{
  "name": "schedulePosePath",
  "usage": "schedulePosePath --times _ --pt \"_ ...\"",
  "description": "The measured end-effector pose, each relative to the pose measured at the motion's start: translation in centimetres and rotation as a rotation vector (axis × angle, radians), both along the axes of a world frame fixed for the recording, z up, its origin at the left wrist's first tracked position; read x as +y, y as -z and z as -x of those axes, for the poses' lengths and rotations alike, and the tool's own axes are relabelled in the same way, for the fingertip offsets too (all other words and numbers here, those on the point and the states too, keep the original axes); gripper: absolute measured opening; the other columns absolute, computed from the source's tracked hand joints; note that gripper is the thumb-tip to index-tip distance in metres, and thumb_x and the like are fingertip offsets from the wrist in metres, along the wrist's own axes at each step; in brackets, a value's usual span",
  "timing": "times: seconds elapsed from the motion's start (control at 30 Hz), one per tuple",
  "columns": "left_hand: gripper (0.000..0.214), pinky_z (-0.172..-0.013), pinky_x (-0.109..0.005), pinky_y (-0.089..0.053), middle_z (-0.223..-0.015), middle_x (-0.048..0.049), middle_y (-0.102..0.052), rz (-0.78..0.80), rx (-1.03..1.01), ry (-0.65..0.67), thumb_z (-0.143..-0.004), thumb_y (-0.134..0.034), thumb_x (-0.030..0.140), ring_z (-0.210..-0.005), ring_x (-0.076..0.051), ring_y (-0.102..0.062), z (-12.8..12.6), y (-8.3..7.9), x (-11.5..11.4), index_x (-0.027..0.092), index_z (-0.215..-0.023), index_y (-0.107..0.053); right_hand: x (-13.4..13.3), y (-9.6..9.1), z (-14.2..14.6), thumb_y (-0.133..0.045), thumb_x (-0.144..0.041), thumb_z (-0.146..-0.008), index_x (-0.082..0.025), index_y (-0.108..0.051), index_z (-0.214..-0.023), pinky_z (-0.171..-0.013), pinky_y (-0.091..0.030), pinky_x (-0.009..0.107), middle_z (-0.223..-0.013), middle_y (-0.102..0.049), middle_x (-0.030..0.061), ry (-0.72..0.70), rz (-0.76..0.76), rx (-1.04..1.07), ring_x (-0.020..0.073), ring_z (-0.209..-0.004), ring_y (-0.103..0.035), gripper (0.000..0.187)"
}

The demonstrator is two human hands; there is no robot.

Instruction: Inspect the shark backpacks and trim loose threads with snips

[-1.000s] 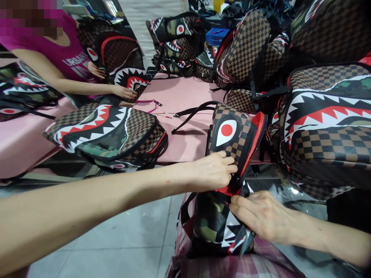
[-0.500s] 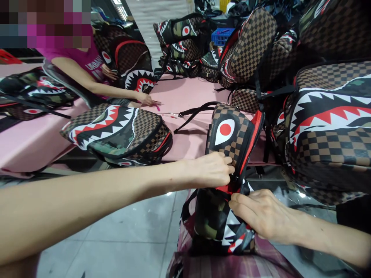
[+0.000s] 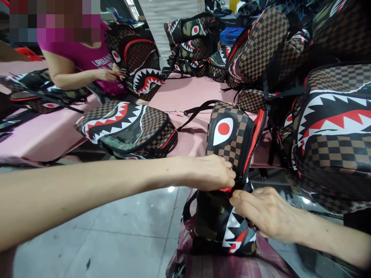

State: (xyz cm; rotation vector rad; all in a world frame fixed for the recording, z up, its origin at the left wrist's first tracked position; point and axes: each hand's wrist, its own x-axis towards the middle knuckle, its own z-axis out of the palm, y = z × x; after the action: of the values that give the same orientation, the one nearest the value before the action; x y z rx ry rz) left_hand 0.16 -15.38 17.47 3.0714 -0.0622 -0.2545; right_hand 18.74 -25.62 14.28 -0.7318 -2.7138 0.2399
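A small checkered backpack [image 3: 228, 154] with a red-and-white eye and shark teeth leans between the pink table edge and my lap. Its zipped opening gapes and shows red lining. My left hand [image 3: 216, 173] is closed on the fabric at the upper edge of the opening, fingers curled inward. Just below and to the right, my right hand [image 3: 265, 210] pinches the opening's lower edge with thumb and fingers. Whatever lies under the fingertips of both hands is hidden. A black strap runs from the bag's top onto the table.
Another shark backpack [image 3: 127, 125] lies on the pink table [image 3: 179, 87] to the left. A large one [image 3: 336, 123] stands on the right, and several more are piled behind. Across the table a co-worker in a magenta shirt [image 3: 84, 58] handles a backpack [image 3: 143, 65].
The view has shifted slightly left. My hands keep their hold on the backpack with little movement. The co-worker's outstretched hand has drawn back from the table toward the other hand.
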Motion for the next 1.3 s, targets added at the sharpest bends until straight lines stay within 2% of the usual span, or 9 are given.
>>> schedulePosePath --times 0.27,0.47,0.57,0.63,0.77,0.97,1.07,1.17,1.3 --pt "0.014 -0.054 -0.032 -0.038 -0.071 -0.0070 -0.064 -0.141 0.073 -0.060 -0.077 -0.052 0.006 -0.064 -0.019 -0.057 -1.5 0.8 -1.4 0.015 -0.072 -0.061 -0.1 0.4 -0.2 -0.027 -0.007 -0.090 -0.012 -0.055 -0.088 -0.045 -0.034 0.025 -0.077 -0.057 0.0049 0.007 0.002 -0.009 0.0113 -0.052 -0.047 0.028" --pt "0.015 -0.047 -0.028 -0.032 -0.065 -0.0022 -0.062 0.028 0.085 -0.103 -0.069 -0.056 0.003 -0.059 -0.015 -0.054 -1.2 0.2 -1.0 0.017 -0.062 -0.058 -0.2 0.3 -0.7 -0.029 -0.008 -0.090 -0.011 -0.054 -0.101 -0.045 -0.038 0.025 -0.086 -0.062 0.0076 0.000 -0.020 0.015 0.0115 -0.055 -0.053 0.027" --pt "0.014 -0.050 -0.027 -0.035 -0.066 -0.0004 -0.059 0.118 -0.054 -0.220 -0.069 -0.056 0.004 -0.063 -0.014 -0.052 -0.3 0.3 -1.5 0.017 -0.064 -0.055 -0.5 0.2 -1.0 -0.024 -0.009 -0.090 -0.010 -0.053 -0.106 -0.047 -0.042 0.024 -0.089 -0.064 0.0100 0.016 -0.021 0.050 0.0123 -0.060 -0.058 0.033" --pt "0.013 -0.053 -0.029 -0.037 -0.070 -0.0015 -0.057 0.062 -0.121 -0.299 -0.073 -0.054 0.006 -0.066 -0.015 -0.051 0.3 0.7 -2.5 0.017 -0.067 -0.054 -0.4 0.1 -1.2 -0.024 -0.009 -0.090 -0.011 -0.054 -0.106 -0.049 -0.042 0.023 -0.089 -0.064 0.0100 0.015 -0.031 0.044 0.0117 -0.060 -0.058 0.034" --pt "0.016 -0.052 -0.030 -0.033 -0.073 -0.0027 -0.056 -0.073 -0.112 -0.446 -0.081 -0.048 0.007 -0.065 -0.016 -0.050 1.0 1.3 -4.6 0.016 -0.070 -0.054 1.6 -0.8 -1.7 -0.030 -0.014 -0.092 -0.015 -0.055 -0.107 -0.051 -0.040 0.021 -0.087 -0.063 0.0069 -0.024 -0.042 -0.002 0.0098 -0.059 -0.056 0.029" --pt "0.017 -0.049 -0.027 -0.027 -0.070 -0.0005 -0.053 -0.001 -0.142 -0.673 -0.086 -0.048 0.011 -0.063 -0.014 -0.048 1.8 1.4 -5.9 0.017 -0.070 -0.054 6.0 -3.9 -1.1 -0.043 -0.032 -0.090 -0.015 -0.052 -0.110 -0.054 -0.037 0.026 -0.082 -0.061 0.0052 0.089 -0.206 -0.151 0.0167 -0.066 -0.057 0.027" --pt "0.018 -0.051 -0.028 -0.029 -0.068 -0.0004 -0.051 -0.043 -0.187 -0.716 -0.084 -0.047 0.007 -0.061 -0.015 -0.045 2.1 1.8 -6.6 0.016 -0.070 -0.053 6.8 -4.9 -0.2 -0.044 -0.027 -0.089 -0.014 -0.054 -0.098 -0.055 -0.035 0.028 -0.076 -0.058 0.0045 0.085 -0.255 -0.264 0.0168 -0.063 -0.053 0.019" --pt "0.013 -0.057 -0.030 -0.033 -0.078 -0.0025 -0.054 -0.153 -0.323 -0.756 -0.084 -0.047 0.007 -0.068 -0.016 -0.046 2.3 2.5 -7.7 0.016 -0.076 -0.053 7.4 -5.5 0.5 -0.041 -0.017 -0.090 -0.016 -0.057 -0.086 -0.059 -0.033 0.029 -0.074 -0.057 0.0042 0.015 -0.288 -0.318 0.0156 -0.064 -0.050 0.016" --pt "0.011 -0.064 -0.031 -0.038 -0.086 -0.0038 -0.055 -0.218 -0.426 -0.831 -0.087 -0.046 0.009 -0.077 -0.017 -0.046 3.0 3.5 -8.9 0.016 -0.086 -0.054 8.0 -5.6 1.2 -0.045 -0.017 -0.090 -0.019 -0.061 -0.087 -0.063 -0.030 0.031 -0.077 -0.058 0.0043 -0.130 -0.267 -0.322 0.0170 -0.071 -0.047 0.017"
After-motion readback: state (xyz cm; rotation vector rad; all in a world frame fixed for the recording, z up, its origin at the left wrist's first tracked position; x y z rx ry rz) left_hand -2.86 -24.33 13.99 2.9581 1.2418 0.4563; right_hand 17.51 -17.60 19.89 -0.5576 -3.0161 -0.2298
